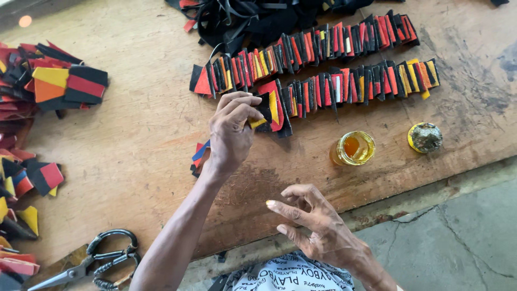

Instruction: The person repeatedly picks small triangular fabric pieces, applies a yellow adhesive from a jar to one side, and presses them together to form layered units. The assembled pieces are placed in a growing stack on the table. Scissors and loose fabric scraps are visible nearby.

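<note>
My left hand (230, 132) reaches over the wooden table (140, 134) and pinches a small black, red and yellow cut piece (267, 110) at the left end of the nearer row of overlapping pieces (355, 83). A second, longer row (307, 51) lies just behind it. My right hand (318, 223) hovers near the table's front edge with fingers spread, holding nothing; its index fingertip looks yellow. An open jar of yellow glue (353, 148) stands right of my left hand, its lid (425, 137) lying beside it.
Loose red, black and yellow pieces are heaped along the left edge (51, 81), with a few under my left wrist (198, 156). Black-handled scissors (91, 264) lie at the front left. Dark scraps (242, 16) pile at the back. Concrete floor (458, 237) shows at right.
</note>
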